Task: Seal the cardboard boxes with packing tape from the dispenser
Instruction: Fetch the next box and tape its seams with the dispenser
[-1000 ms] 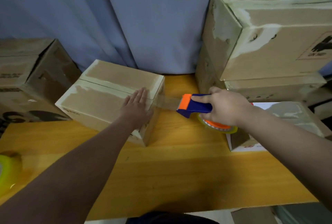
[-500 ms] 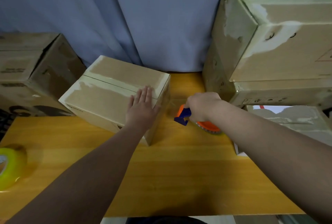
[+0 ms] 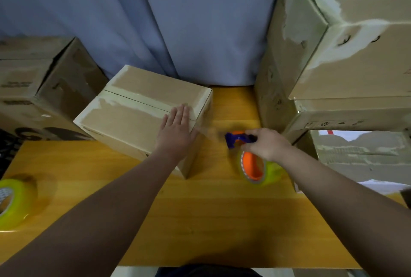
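The small cardboard box (image 3: 142, 118) is sitting on the far left part of the desk (image 3: 200, 221), turned at an angle, its flaps closed along a dark centre seam and pale bands of tape running across its top edges. The left hand (image 3: 175, 134) is lying flat on the box's near right corner, its fingers (image 3: 181, 113) straight and together. A blurred strip of clear tape (image 3: 209, 131) is stretching from that corner rightward to the blue and orange tape dispenser (image 3: 238, 140). The right hand (image 3: 266, 145) is gripping the dispenser, fingers curled round its handle, with the yellowish tape roll (image 3: 255, 170) and its orange hub hanging below the hand.

Compared with half a second ago, the right hand is sitting slightly further right and nearer, the roll is now showing its open face, and the left hand is staying flat in the same spot.

The desk is yellow wood. A spare tape roll (image 3: 13, 203) is lying at its left edge. A blue curtain (image 3: 200, 21) is hanging behind, a worn brown box (image 3: 33, 87) is standing at the left, and large taped boxes (image 3: 355, 54) are stacked at the right.
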The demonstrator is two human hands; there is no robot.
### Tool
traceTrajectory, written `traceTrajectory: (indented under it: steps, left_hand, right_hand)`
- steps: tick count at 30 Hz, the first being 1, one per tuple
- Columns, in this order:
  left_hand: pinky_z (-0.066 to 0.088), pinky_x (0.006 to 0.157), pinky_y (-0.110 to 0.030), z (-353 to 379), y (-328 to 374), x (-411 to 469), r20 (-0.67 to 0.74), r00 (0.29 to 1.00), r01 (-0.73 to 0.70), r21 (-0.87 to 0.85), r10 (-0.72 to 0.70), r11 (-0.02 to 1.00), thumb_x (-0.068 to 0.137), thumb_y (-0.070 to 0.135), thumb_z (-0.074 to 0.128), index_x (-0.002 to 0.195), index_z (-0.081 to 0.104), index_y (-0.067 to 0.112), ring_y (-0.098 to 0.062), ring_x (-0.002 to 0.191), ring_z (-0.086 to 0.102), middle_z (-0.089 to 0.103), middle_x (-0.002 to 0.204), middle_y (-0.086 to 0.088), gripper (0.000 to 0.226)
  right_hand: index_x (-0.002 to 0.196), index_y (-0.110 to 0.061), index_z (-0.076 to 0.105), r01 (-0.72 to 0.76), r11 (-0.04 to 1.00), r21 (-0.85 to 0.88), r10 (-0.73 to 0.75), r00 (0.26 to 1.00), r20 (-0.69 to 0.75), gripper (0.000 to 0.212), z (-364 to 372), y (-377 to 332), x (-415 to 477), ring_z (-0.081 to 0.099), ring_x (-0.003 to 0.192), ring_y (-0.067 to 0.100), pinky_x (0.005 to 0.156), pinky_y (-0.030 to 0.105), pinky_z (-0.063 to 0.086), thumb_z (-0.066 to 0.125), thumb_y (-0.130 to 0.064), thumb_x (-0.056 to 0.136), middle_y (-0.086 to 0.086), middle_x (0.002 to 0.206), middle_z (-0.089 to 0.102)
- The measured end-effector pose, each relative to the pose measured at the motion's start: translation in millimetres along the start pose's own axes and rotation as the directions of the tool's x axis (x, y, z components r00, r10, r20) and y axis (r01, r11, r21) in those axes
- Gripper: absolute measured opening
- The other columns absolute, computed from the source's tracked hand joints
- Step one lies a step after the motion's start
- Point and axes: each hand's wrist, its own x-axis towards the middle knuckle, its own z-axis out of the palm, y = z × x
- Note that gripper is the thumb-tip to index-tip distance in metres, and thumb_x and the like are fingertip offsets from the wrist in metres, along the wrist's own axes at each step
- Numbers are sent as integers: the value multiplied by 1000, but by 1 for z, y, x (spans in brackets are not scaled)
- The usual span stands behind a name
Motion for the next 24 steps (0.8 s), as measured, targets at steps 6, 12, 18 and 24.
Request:
traceTrajectory:
  steps: [6, 12, 18, 24]
  left_hand:
    - [-3, 119, -32, -7, -12, -10, 22, 995, -97, -5, 97, 995, 100, 52, 16, 152, -7, 16, -16, 147, -8, -7, 160, 0, 68]
    - [-4, 118, -31, -5, -14, -22, 7, 979, -202, -3, 202, 979, 100, 49, 21, 153, -3, 18, -17, 147, -5, -3, 161, 2, 65]
    - [-2, 120, -33, 1, -18, -28, 21, 959, -282, 15, 281, 959, 98, 52, 19, 153, -3, 18, -14, 147, -7, -4, 160, 3, 68]
    - [-3, 120, -33, 3, -19, -28, 24, 955, -295, 21, 295, 955, 90, 67, 3, 153, -1, 18, -13, 147, -7, -3, 161, 2, 80]
  right_hand:
    - [133, -6, 41, -130, 661, 739, 253, 966, -56, 56, 41, 32, 4, 53, 113, 30, 95, 36, 42, 64, -35, 90, 12, 122, 54]
    - [132, -4, 47, -152, 526, 837, 336, 941, -40, 50, 80, 45, 24, 54, 110, 30, 86, 33, 41, 54, -38, 96, 14, 122, 58]
    - [113, 1, 58, -139, 837, 529, 266, 949, -171, 42, 106, 51, 36, 54, 95, 33, 74, 37, 39, 48, -36, 99, 19, 96, 58]
    - [111, -17, 56, 319, 571, 757, -35, 930, -366, 24, 83, -14, 10, 55, 106, 7, 85, 20, 43, 60, -32, 93, -1, 112, 59]
